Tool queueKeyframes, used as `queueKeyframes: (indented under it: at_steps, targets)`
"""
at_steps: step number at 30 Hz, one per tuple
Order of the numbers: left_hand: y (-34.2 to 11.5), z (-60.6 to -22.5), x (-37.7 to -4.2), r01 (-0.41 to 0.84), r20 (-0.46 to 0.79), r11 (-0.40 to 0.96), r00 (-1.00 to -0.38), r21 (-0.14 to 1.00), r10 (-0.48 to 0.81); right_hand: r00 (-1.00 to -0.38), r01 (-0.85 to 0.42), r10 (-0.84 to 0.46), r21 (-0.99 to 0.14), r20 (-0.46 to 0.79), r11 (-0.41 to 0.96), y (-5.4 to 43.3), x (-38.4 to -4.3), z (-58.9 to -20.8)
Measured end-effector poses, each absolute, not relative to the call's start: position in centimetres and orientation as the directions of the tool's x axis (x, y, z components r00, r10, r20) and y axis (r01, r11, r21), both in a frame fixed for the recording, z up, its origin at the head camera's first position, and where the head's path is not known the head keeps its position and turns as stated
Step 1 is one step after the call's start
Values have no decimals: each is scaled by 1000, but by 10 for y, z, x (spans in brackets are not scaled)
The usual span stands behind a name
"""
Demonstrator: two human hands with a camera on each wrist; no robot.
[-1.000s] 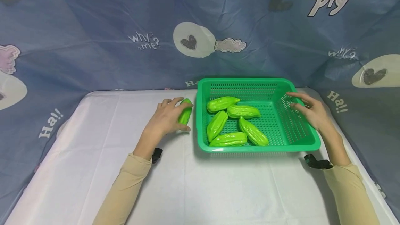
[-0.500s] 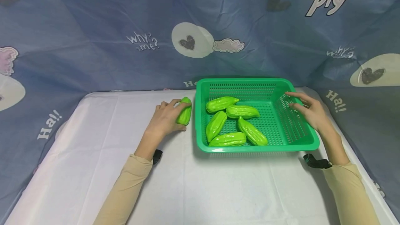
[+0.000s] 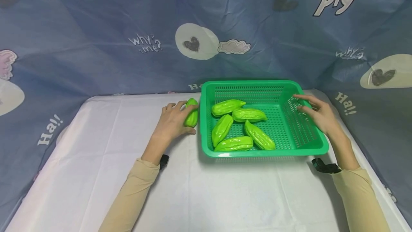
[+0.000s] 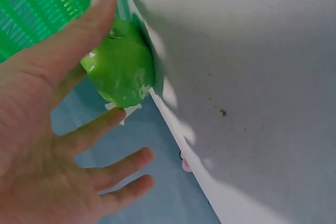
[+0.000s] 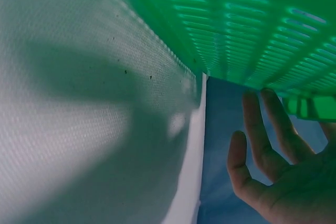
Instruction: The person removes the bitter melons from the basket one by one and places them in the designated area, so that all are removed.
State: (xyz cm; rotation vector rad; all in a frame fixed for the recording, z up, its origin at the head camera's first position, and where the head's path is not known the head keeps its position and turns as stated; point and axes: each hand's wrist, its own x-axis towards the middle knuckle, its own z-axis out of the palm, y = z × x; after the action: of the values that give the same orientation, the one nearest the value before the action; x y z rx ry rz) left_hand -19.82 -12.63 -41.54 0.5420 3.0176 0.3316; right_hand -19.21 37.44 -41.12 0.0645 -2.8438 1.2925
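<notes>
A glossy light-green bitter melon [image 3: 192, 114] lies on the white cloth just left of the green basket [image 3: 244, 153]. My left hand [image 3: 173, 119] is around it, index finger across its far part and thumb by its near end. In the left wrist view the melon [image 4: 123, 69] shows beyond the thumb, the other fingers straight and spread. My right hand [image 3: 320, 115] is at the basket's right side, its fingers extended over the rim in the head view. From the right wrist view, the hand [image 5: 289, 166] shows loosely spread fingers, two tips right by the slotted wall [image 5: 236, 35].
Several more bitter melons [image 3: 249, 115] lie in the left and middle of the basket. A white cloth [image 3: 225, 196] covers the table. Behind and at both sides hangs a blue printed curtain [image 3: 161, 67]. Each wrist wears a black device [image 3: 325, 166].
The melon by my left hand has shifted slightly toward the basket and straightened. My left fingers drew in around it, then spread wider. My right hand stays at the basket's side.
</notes>
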Motion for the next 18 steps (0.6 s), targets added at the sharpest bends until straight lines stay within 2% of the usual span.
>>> queueKeyframes:
  at_steps: [11, 18]
  targets:
    - [-121, -396, -185, 345, 10, 913, -936, 219, 351, -1000, -30, -26, -755, 18, 656, 377, -192, -412]
    - [-113, -386, -179, 374, 110, 909, -927, 184, 359, -999, -39, -32, -757, 24, 652, 377, -193, -413]
